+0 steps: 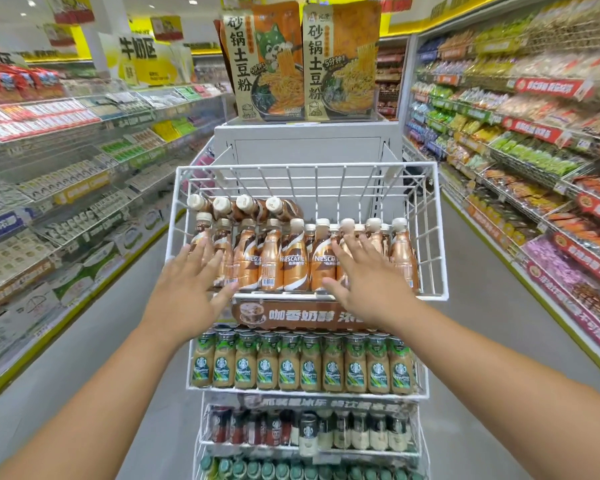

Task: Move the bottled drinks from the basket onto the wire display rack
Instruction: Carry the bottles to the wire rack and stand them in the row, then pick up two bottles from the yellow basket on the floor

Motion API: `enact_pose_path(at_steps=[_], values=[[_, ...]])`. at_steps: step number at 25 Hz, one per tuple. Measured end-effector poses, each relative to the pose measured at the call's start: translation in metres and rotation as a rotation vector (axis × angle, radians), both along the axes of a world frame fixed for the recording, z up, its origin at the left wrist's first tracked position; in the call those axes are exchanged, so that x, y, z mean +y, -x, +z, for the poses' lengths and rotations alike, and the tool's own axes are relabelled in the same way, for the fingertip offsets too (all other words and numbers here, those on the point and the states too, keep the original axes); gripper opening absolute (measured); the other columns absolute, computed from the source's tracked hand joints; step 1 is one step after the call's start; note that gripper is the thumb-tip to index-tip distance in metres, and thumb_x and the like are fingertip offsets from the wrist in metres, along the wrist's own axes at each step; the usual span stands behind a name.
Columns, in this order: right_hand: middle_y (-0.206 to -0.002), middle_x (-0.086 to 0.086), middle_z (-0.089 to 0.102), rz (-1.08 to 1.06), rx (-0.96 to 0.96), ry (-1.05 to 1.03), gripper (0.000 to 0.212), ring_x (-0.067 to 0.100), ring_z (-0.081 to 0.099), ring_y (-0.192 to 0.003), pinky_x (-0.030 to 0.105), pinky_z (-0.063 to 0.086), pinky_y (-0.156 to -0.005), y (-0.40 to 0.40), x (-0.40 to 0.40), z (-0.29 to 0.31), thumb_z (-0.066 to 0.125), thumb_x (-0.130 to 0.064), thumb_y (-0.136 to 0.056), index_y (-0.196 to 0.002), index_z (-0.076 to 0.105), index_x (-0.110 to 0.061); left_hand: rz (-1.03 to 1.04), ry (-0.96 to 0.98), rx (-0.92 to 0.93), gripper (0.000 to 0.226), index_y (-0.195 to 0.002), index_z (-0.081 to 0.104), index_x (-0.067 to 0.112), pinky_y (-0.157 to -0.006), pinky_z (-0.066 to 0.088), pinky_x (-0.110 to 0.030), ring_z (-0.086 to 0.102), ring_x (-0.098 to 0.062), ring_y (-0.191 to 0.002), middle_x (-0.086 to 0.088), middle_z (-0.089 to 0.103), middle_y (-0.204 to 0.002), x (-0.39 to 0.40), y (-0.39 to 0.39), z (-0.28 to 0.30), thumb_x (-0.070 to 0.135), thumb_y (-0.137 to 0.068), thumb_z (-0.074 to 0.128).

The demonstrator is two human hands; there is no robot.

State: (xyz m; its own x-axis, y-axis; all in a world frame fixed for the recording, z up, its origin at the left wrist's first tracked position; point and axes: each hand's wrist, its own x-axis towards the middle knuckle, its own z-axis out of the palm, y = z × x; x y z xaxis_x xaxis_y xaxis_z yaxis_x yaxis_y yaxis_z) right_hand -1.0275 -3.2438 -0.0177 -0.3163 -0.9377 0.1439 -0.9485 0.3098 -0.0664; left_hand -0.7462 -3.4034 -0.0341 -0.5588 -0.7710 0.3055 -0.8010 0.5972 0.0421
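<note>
A white wire display rack (426,237) stands in front of me, its top tier holding several brown and gold Nescafe bottles (293,261) upright in a front row. Several more of the same bottles (246,206) lie on their sides behind them at the left. My left hand (191,282) has straight, spread fingers against the leftmost bottles. My right hand (361,271) is spread the same way over the bottles right of centre. Neither hand grips a bottle. No basket is in view.
Lower tiers hold green-label Starbucks bottles (302,367) and darker bottles (309,433). Two large noodle packs (305,60) stand on a grey box above the rack. Stocked store shelves (534,140) line both sides of the grey-floored aisles.
</note>
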Motion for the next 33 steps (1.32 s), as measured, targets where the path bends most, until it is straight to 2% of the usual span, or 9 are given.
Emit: enact_pose_path(at_steps=[4,9,13,17,24,27,33], values=[[-0.172,0.002,-0.008,-0.080,0.043,0.033,0.078,0.026,-0.006,-0.159,0.050,0.007,-0.126,-0.056,0.029,0.008,0.014,-0.071,-0.099,-0.164,0.000,-0.030,-0.114,0.005,0.000,0.077,-0.163,0.011,0.031,-0.128,0.001,-0.047,-0.008,-0.021,-0.158,0.002,-0.005,-0.172,0.014,-0.024,0.014,0.071,-0.098,0.023],[-0.172,0.002,-0.006,-0.182,0.026,0.003,0.078,0.023,-0.009,-0.159,0.047,0.007,-0.129,-0.113,0.092,0.014,0.017,-0.070,-0.100,-0.164,-0.001,-0.028,-0.270,0.020,-0.012,0.079,-0.164,0.006,0.032,-0.128,0.001,-0.049,-0.010,-0.025,-0.158,-0.001,-0.005,-0.172,0.044,-0.042,0.013,0.074,-0.098,0.021],[-0.173,-0.001,-0.003,-0.325,-0.004,0.032,0.076,0.022,-0.006,-0.159,0.044,0.008,-0.129,-0.127,0.154,0.023,0.022,-0.068,-0.102,-0.164,0.003,-0.028,-0.397,-0.004,-0.034,0.080,-0.163,0.002,0.036,-0.126,-0.006,-0.049,-0.009,-0.024,-0.158,0.002,-0.011,-0.171,0.082,-0.025,0.013,0.077,-0.095,0.015],[-0.173,0.000,-0.003,-0.463,0.003,0.007,0.076,0.021,-0.006,-0.159,0.041,0.006,-0.128,-0.131,0.220,0.021,0.021,-0.068,-0.102,-0.164,0.003,-0.028,-0.560,-0.024,-0.017,0.082,-0.163,0.002,0.037,-0.128,-0.001,-0.048,-0.010,-0.021,-0.158,0.005,-0.010,-0.171,0.132,0.005,0.009,0.079,-0.093,0.012],[-0.173,0.002,0.005,-0.710,0.019,0.024,0.076,0.024,0.000,-0.159,0.044,0.012,-0.128,-0.133,0.351,0.011,0.022,-0.067,-0.102,-0.164,0.010,-0.026,-0.826,-0.015,-0.013,0.078,-0.163,0.008,0.036,-0.128,0.000,-0.049,-0.009,-0.021,-0.158,0.002,-0.007,-0.172,0.251,0.065,0.009,0.075,-0.096,0.021],[-0.172,0.001,0.005,-0.803,0.007,0.042,0.076,0.023,0.001,-0.159,0.044,0.012,-0.128,-0.140,0.422,0.003,0.023,-0.068,-0.102,-0.164,0.011,-0.026,-0.915,-0.002,-0.028,0.079,-0.163,0.006,0.035,-0.128,-0.001,-0.047,-0.010,-0.021,-0.158,0.001,-0.010,-0.172,0.314,0.087,0.006,0.075,-0.096,0.020],[-0.173,0.001,0.003,-0.982,0.002,0.053,0.076,0.024,0.000,-0.159,0.043,0.012,-0.128,-0.162,0.596,-0.017,0.026,-0.067,-0.101,-0.164,0.011,-0.026,-1.107,0.028,-0.065,0.079,-0.163,0.005,0.034,-0.128,0.002,-0.049,-0.006,-0.024,-0.158,-0.001,-0.008,-0.172,0.485,0.116,-0.008,0.074,-0.096,0.016]])
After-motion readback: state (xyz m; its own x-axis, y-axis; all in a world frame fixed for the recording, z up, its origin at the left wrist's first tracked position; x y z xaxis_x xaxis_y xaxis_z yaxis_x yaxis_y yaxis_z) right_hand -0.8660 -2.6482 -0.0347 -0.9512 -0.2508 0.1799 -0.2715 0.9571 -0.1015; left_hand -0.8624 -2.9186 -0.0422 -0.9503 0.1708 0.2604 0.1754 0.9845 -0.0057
